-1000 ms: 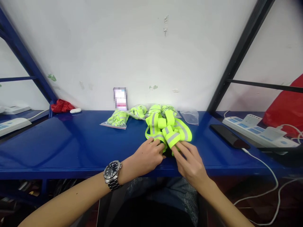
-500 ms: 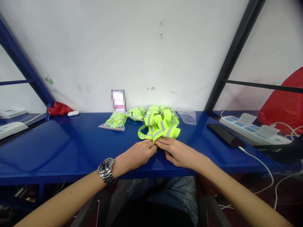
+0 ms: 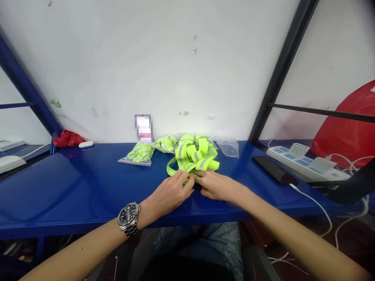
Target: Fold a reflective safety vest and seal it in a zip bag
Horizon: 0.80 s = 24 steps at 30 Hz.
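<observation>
A loose heap of neon yellow straps with grey reflective stripes [image 3: 197, 156] lies on the blue table. At its near edge, my left hand [image 3: 175, 190] pinches part of the straps, with a metal watch [image 3: 129, 216] on that wrist. Close beside it on the right, my right hand [image 3: 215, 185] has its fingers bent round the same straps. The fingertips partly hide what they grip. Behind and left of the heap are clear bags of yellow straps [image 3: 140, 152], [image 3: 166, 143]. A flat clear bag [image 3: 229, 148] lies behind on the right.
A phone with a lit, blurred screen [image 3: 144, 128] leans on the wall. On the right of the blue table [image 3: 73, 183] are a dark phone [image 3: 275, 170] with a cable and a power strip [image 3: 304, 160]. A red cloth [image 3: 68, 139] and white case [image 3: 86, 144] sit left.
My left fingers have risen a little onto the straps, and a bit of yellow now shows between them. The whole view has shifted slightly.
</observation>
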Available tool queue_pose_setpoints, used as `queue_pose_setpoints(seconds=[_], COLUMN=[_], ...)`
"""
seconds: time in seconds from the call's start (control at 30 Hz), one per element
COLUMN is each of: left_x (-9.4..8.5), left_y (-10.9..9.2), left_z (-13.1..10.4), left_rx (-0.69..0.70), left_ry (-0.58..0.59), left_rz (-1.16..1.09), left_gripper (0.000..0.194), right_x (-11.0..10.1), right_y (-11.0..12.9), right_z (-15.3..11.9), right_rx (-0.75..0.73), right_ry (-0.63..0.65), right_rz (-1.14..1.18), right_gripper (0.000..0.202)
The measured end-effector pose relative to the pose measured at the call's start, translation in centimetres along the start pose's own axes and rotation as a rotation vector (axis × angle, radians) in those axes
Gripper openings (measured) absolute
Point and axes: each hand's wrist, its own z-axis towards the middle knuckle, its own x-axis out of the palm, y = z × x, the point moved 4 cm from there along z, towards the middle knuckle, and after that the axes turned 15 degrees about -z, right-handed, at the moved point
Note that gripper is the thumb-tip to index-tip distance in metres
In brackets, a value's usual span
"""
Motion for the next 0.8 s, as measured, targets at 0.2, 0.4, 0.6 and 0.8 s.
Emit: queue_pose_setpoints(seconds=[0.2,0.4,0.6,0.8], left_x=[1.0,0.8,-1.2,-2.1], left_y=[0.6,1.2,1.0,0.3], left_z=[1.4,1.8,-0.5,-1.0], left_rx=[0.005,0.039,-0.062,-0.256], left_ry=[0.079,0.142,0.074,0.116], left_rz=[0.029,-0.004,-0.278,-0.549], left_gripper=[0.029,0.033,0.038,0.031], right_x=[-0.2,-0.2,-1.6,-1.9], right_y=[-0.3,-1.4,0.0,1.2], right_z=[0.3,0.8,-0.5,-1.1], right_rx=[0.017,-0.021,0.036,0.142], right_ry=[-0.029,-0.019,0.000,-0.048], right_rz=[-0.023,0.073,0.447,0.661], right_gripper=[0.035,0.035,0.031,0.031])
